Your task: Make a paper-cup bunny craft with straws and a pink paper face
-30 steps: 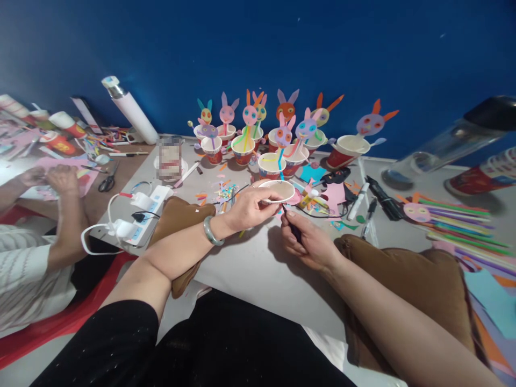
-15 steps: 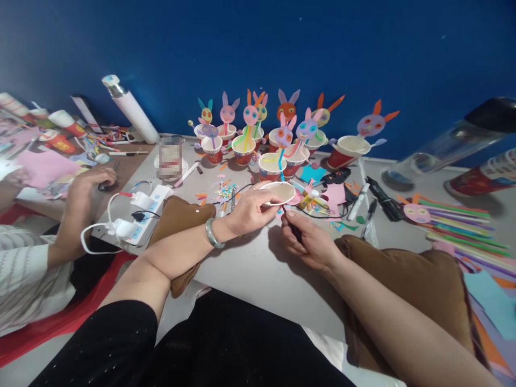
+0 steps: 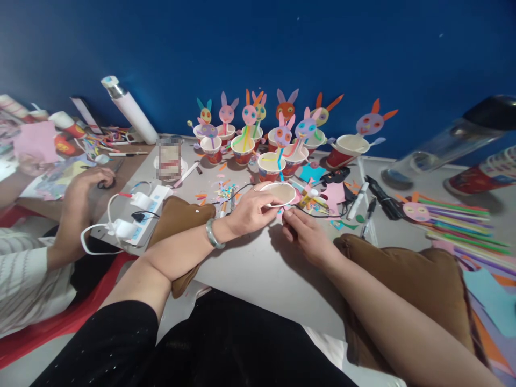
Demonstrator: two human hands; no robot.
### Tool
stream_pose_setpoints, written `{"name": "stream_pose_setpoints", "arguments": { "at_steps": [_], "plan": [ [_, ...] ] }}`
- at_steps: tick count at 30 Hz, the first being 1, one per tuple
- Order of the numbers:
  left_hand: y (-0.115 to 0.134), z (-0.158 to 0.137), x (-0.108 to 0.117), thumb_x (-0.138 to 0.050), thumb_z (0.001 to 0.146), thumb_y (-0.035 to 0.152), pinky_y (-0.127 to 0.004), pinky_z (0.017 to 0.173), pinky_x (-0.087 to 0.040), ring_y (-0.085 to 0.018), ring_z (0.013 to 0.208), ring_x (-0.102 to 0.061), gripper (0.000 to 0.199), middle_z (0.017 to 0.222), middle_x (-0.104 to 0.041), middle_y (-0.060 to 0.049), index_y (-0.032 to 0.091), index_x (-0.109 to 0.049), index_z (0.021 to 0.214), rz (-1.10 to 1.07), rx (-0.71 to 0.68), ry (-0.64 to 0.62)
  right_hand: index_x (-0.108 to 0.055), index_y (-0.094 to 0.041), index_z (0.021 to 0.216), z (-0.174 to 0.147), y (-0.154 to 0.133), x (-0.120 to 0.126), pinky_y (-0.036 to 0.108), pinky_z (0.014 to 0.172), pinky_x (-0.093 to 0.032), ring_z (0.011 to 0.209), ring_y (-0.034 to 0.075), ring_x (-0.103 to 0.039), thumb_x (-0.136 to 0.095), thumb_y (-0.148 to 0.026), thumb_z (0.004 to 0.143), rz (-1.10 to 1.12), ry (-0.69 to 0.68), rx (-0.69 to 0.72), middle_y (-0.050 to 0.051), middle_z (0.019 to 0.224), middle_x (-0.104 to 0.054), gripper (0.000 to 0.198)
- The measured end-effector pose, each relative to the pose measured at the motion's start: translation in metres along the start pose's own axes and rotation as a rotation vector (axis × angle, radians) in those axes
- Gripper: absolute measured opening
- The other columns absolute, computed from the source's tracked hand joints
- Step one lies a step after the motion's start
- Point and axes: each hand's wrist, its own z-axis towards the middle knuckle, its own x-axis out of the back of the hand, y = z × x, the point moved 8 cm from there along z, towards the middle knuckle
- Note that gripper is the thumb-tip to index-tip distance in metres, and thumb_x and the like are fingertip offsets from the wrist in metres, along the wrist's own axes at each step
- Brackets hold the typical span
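A paper cup (image 3: pixel 278 194) is tipped with its pale open mouth facing me, and my left hand (image 3: pixel 253 209) grips its side. Close against the cup's right lower edge, my right hand (image 3: pixel 304 231) has its thumb and forefinger pinched together, the other fingers curled. Whatever sits in that pinch is too small or hidden to make out. A small pink piece (image 3: pixel 280 214) shows between the hands under the cup. Behind them stand several red cups, among them a front cup (image 3: pixel 271 165) with a blue straw bearing a rabbit face (image 3: pixel 282 135).
Paper scraps, a black cable, a white marker (image 3: pixel 357 201) and black pens (image 3: pixel 382 199) lie around. Coloured straws (image 3: pixel 463 220) are at right, near a brown cushion (image 3: pixel 403 301). A power strip (image 3: pixel 149 215) stands left. A co-worker's hand (image 3: pixel 97 177) is beside scissors (image 3: pixel 110 180).
The dark object seen in my right hand no longer shows; its fingers have shifted slightly at the cup. My left hand still holds the cup. The co-worker's other hand has lifted pink paper.
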Motion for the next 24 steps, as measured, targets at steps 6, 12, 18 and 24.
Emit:
{"name": "stream_pose_setpoints", "arguments": {
  "at_steps": [6, 12, 18, 24],
  "plan": [
    [0.000, -0.001, -0.002, -0.065, 0.084, 0.015, -0.042, 0.096, -0.055, -0.022, 0.098, -0.070, 0.009, 0.083, -0.075, -0.004, 0.020, -0.071, 0.086, 0.036, -0.015, 0.007, -0.051, -0.023, 0.070, -0.005, -0.021, 0.012, 0.028, 0.055, -0.032, 0.058, 0.014, -0.041, -0.057, -0.050, 0.094, -0.420, 0.193, 0.286, -0.002, 0.058, -0.049, 0.037],
    [-0.001, 0.000, -0.002, -0.065, 0.081, 0.013, -0.044, 0.097, -0.055, -0.022, 0.099, -0.070, 0.011, 0.083, -0.075, -0.003, 0.021, -0.071, 0.085, 0.050, -0.007, -0.007, -0.056, -0.023, 0.075, -0.009, -0.026, 0.014, 0.029, 0.059, -0.031, 0.059, 0.016, -0.043, -0.059, -0.041, 0.092, -0.493, 0.243, 0.354, -0.001, 0.062, -0.052, 0.025],
    [-0.002, -0.003, -0.001, -0.067, 0.081, 0.012, -0.045, 0.099, -0.055, -0.025, 0.112, -0.067, 0.015, 0.094, -0.077, -0.005, 0.021, -0.073, 0.092, 0.026, 0.003, 0.021, -0.062, -0.022, 0.089, -0.014, -0.031, 0.015, 0.030, 0.057, -0.021, 0.057, 0.018, -0.048, -0.048, -0.042, 0.097, -1.084, 0.386, 0.452, 0.007, 0.070, -0.064, 0.026],
    [-0.004, -0.004, -0.004, -0.069, 0.080, 0.013, -0.044, 0.098, -0.055, -0.024, 0.108, -0.068, 0.014, 0.092, -0.077, -0.004, 0.021, -0.073, 0.090, 0.054, 0.025, 0.003, -0.057, -0.020, 0.081, -0.015, -0.032, 0.011, 0.032, 0.057, -0.016, 0.061, 0.019, -0.053, -0.042, -0.037, 0.100, -1.310, 0.377, 0.453, 0.011, 0.072, -0.065, 0.029]
  ]
}}
